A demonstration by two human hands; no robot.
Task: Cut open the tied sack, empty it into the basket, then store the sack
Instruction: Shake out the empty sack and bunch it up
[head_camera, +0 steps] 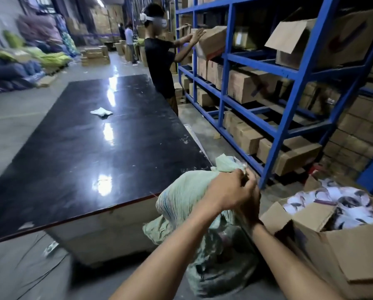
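A pale green woven sack (181,200) stands on the floor beside the corner of the black table, full and bulging, its neck bunched at the top (226,162). My left hand (226,189) is clamped on the gathered neck from above. My right hand (249,204) sits just behind it, mostly hidden by the left hand, fingers closed at the same neck. I cannot see a knife or a tie. No basket is in view.
A long black table (83,137) with a white cloth (101,112) lies to the left. An open carton of printed items (332,241) stands at right. Blue shelving (226,61) with boxes runs along the right, where a person (159,57) handles a box.
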